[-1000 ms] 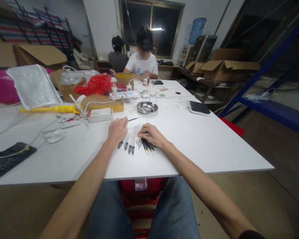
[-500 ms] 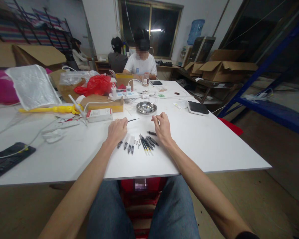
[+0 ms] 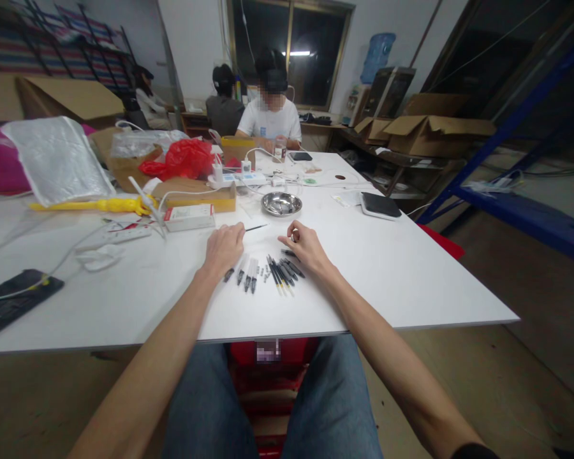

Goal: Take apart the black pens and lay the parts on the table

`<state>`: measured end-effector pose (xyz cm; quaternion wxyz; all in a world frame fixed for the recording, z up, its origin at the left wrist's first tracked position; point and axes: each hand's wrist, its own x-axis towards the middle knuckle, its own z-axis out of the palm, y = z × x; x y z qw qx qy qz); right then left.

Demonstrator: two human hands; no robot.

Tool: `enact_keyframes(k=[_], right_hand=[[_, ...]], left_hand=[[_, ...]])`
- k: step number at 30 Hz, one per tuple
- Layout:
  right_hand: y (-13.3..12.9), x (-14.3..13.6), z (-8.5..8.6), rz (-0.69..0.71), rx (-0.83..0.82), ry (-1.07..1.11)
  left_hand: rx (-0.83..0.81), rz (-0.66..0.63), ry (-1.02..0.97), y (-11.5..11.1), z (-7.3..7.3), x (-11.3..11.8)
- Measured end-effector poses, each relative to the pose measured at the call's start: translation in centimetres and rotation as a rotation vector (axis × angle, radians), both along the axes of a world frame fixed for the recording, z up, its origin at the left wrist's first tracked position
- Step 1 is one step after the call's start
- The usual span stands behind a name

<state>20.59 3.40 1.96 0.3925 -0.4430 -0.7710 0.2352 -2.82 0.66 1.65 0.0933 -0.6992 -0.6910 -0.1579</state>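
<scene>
My left hand (image 3: 224,247) is closed round a thin dark pen refill (image 3: 256,227), whose pale tip points right. To the right, my right hand (image 3: 303,243) is bent with thumb and fingertips together; whatever may be between them is too small to name. Below it lie several dark pen barrels (image 3: 293,269) beside several refills with yellow ends (image 3: 278,279). Clear pen parts with black tips (image 3: 247,280) rest near my left wrist, and small grey pieces (image 3: 263,272) lie between the groups. A shiny metal bowl (image 3: 281,204) stands beyond my hands.
At the left are a white box (image 3: 189,217), a yellow tool (image 3: 110,204), cables and a black tray-like object (image 3: 16,299). A red bag (image 3: 186,158) and power strip (image 3: 236,180) lie further back. A black-topped device (image 3: 381,205) is at the right. A person (image 3: 270,121) sits opposite.
My right hand has turned and shifted slightly left and down, its fingers now curled toward the thumb. My left hand stays almost in place with the refill.
</scene>
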Motion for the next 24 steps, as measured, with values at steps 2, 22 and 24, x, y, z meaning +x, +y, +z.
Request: enact_keyframes(k=[2,22,24], right_hand=[[-0.07,0.10,0.05,0.027,-0.004,-0.089],[-0.01,0.76,-0.01,0.068,0.042,-0.387],[-0.07,0.83,-0.07,0.089,0.061,-0.408]], left_hand=[[0.001,0.002,-0.005,0.02,-0.05,-0.02],[0.001,0.003,-0.032,-0.21,0.01,0.00],[-0.005,0.005,-0.036,-0.31,0.11,0.02]])
